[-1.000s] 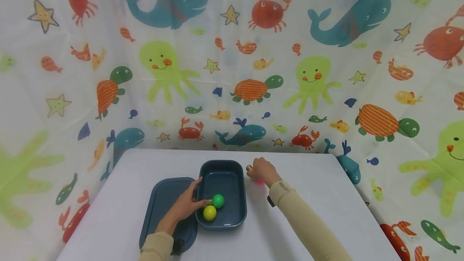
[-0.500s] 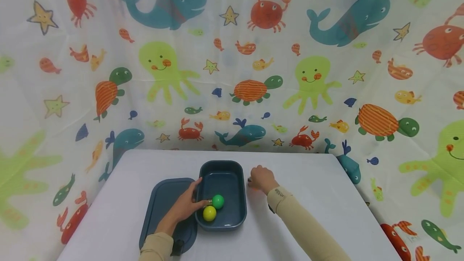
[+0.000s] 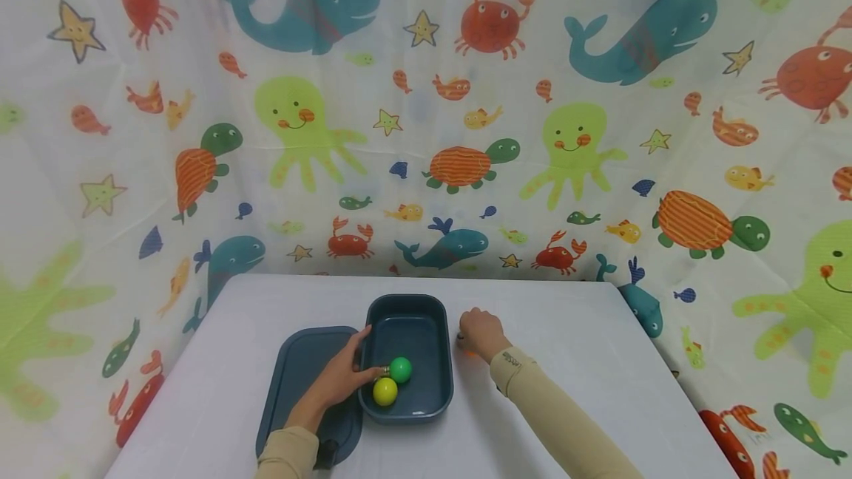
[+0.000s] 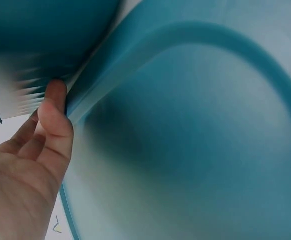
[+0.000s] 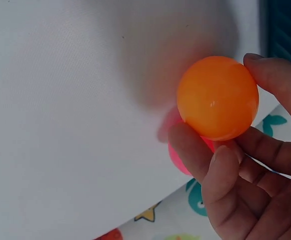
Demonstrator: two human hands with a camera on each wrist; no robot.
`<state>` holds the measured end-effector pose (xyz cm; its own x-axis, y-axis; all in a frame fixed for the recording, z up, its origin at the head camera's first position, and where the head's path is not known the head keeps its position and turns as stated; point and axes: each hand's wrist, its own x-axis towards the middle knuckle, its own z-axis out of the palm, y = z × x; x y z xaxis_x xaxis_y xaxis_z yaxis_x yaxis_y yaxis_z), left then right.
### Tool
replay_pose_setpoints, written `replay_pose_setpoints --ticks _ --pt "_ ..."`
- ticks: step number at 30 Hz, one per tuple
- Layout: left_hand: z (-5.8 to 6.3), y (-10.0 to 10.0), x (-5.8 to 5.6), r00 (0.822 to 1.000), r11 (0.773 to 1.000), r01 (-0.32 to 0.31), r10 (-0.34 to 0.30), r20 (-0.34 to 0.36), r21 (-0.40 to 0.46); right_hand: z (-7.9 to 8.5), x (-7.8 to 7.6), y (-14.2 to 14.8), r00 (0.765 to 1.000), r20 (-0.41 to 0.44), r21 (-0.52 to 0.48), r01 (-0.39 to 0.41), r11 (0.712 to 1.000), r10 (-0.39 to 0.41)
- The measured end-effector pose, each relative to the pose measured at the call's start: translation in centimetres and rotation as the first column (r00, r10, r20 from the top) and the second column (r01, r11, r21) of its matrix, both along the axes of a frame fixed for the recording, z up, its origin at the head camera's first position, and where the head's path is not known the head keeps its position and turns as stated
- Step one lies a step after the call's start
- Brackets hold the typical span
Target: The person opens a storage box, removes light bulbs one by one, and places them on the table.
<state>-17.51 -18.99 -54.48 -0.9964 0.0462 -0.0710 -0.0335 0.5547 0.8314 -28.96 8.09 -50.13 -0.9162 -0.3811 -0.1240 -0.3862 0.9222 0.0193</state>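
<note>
My right hand (image 3: 482, 333) pinches an orange bulb (image 5: 218, 97) between thumb and fingers, low over the table to the right of the box. In the right wrist view its globe is round and glossy; its base is out of sight there. Past the fingers a pink round thing (image 5: 179, 156) shows, partly covered. With my left hand (image 3: 341, 375) I grip the left wall of the dark blue box (image 3: 431, 414), thumb over the rim. Inside the box, near that thumb, lie a green bulb (image 3: 400, 369) with a metallic base and a yellow round bulb (image 3: 384, 392).
A dark blue lid (image 3: 293, 375) lies flat left of the box, under my left forearm. The white table (image 3: 572, 361) ends at a curtain (image 3: 413, 131) printed with sea animals, which stands behind and on both sides.
My right hand has come slightly nearer with the orange bulb and turned, so less of the metallic base shows. The pink thing has gone behind the hand in the head view. My left hand stays put.
</note>
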Motion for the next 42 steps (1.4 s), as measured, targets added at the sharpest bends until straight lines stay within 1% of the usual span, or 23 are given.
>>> replay_pose_setpoints --ticks 8,13,17,20,24,29,33,38,40,42 --pt "0.0 0.1 0.0 1.0 1.0 0.0 0.0 0.001 -0.001 0.0 -0.2 0.1 1.0 0.017 0.068 0.002 0.998 -0.003" --pt "-0.1 0.1 -0.1 1.0 1.0 -0.002 0.002 0.0 -0.015 0.5 -0.1 0.1 1.0 -0.006 0.052 -0.003 0.999 0.003" --pt "0.0 0.1 -0.1 1.0 1.0 -0.003 0.004 0.004 -0.02 1.3 -0.2 -0.1 1.0 0.002 0.014 -0.001 1.0 0.001" --pt "0.1 0.1 -0.1 1.0 1.0 -0.007 0.007 0.006 -0.023 2.5 -0.4 -0.4 1.0 -0.002 -0.011 -0.014 1.0 0.014" --pt "0.2 0.1 0.0 1.0 1.0 -0.01 0.01 0.013 -0.023 4.0 -0.6 -1.1 0.997 -0.034 -0.029 -0.072 0.997 0.071" --pt "0.2 0.2 0.0 1.0 1.0 -0.01 0.011 0.021 -0.024 4.9 -0.4 -2.1 0.986 -0.042 -0.073 -0.166 0.983 0.164" --pt "0.1 0.1 0.0 1.0 1.0 -0.007 0.008 0.024 -0.025 5.1 0.1 -2.8 0.978 0.011 -0.127 -0.205 0.971 0.208" --pt "-0.1 0.1 -0.2 0.999 0.999 -0.019 0.02 0.028 -0.039 5.0 1.0 -3.3 0.958 0.088 -0.184 -0.252 0.95 0.272" --pt "-0.2 0.2 -0.4 1.0 0.999 -0.029 0.029 0.001 -0.039 5.0 1.3 -3.5 0.948 0.104 -0.189 -0.277 0.942 0.299" --pt "-0.3 0.2 -0.8 0.998 0.998 -0.045 0.043 -0.048 -0.04 4.8 1.6 -3.8 0.936 0.117 -0.187 -0.308 0.933 0.333"
